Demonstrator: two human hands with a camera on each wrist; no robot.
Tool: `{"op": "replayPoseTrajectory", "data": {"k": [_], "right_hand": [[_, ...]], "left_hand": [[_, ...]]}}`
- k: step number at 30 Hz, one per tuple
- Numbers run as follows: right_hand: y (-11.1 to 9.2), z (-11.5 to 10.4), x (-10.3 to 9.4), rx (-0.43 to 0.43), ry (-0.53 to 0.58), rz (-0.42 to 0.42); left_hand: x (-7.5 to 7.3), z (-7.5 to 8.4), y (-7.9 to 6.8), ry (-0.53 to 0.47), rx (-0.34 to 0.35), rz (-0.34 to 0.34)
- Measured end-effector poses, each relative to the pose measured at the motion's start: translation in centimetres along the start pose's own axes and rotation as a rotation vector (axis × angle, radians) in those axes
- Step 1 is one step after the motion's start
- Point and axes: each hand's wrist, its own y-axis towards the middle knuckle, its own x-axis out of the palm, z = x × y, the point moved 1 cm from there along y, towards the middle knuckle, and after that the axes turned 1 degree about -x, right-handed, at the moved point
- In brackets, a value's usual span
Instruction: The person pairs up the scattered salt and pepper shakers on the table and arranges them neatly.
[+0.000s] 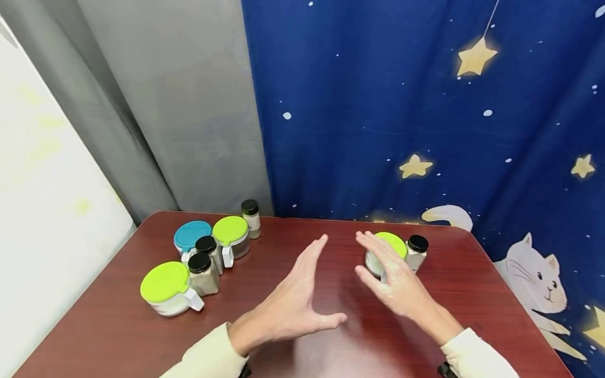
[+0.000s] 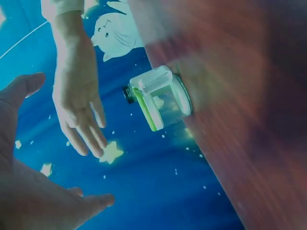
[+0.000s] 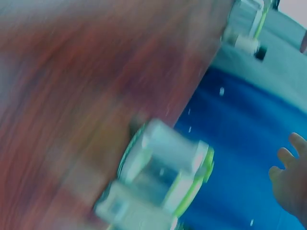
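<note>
My left hand (image 1: 293, 304) is held over the middle of the table, thumb spread from the straight fingers, holding nothing. My right hand (image 1: 394, 278) is raised on the right, palm inward and fingers extended. Behind it in the head view, partly hidden, is a clear seasoning jar with a green lid (image 1: 393, 242). Close beside that jar stands a black-capped shaker (image 1: 416, 253). The left wrist view shows the same green-lidded jar (image 2: 165, 103) upright on the table, its handle visible, apart from the right hand (image 2: 79, 91). The right wrist view is blurred.
At the table's left stand a blue-lidded jar (image 1: 191, 234), a green-lidded jar (image 1: 165, 286), another green-lidded jar (image 1: 230, 231) and several black-capped shakers, including one at the back (image 1: 251, 218). A grey curtain (image 1: 189, 105) and blue star curtain (image 1: 340, 131) hang behind the reddish-brown table (image 1: 108, 315).
</note>
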Motion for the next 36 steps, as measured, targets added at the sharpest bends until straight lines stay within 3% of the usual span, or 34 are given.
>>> {"op": "replayPoseTrajectory", "data": {"k": [5,10,13,15,19,23,28,32,36], "right_hand": [[1.7,-1.9,3.5,-0.104,0.001,-0.033],[4.6,-5.7,7.7,-0.167,0.029,-0.119],[6.2,-8.4,10.8,-0.213,0.019,-0.185],[7.0,-10.1,13.1,-0.265,-0.047,-0.243],[8.0,-13.0,17.1,-0.332,-0.224,-0.342],[8.9,-14.6,19.8,-0.293,-0.289,-0.342],[9.9,-14.8,21.9,-0.231,-0.242,-0.319],[10.3,-14.6,22.4,-0.179,-0.150,-0.310],[10.6,-14.4,22.5,-0.187,-0.060,-0.293]], "left_hand": [[-2.1,-0.7,-3.7,-0.046,-0.096,0.032],[-5.9,-2.7,-7.7,-0.008,-0.119,0.212],[-8.9,-5.0,-9.9,0.068,-0.194,0.354],[-10.8,-7.0,-11.2,0.146,-0.242,0.439],[-13.1,-10.8,-13.4,0.307,-0.361,0.532],[-13.2,-13.3,-14.8,0.398,-0.496,0.527],[-11.6,-14.9,-15.3,0.433,-0.596,0.473],[-10.9,-15.4,-15.0,0.420,-0.603,0.453],[-11.3,-15.5,-15.0,0.405,-0.572,0.434]]}}
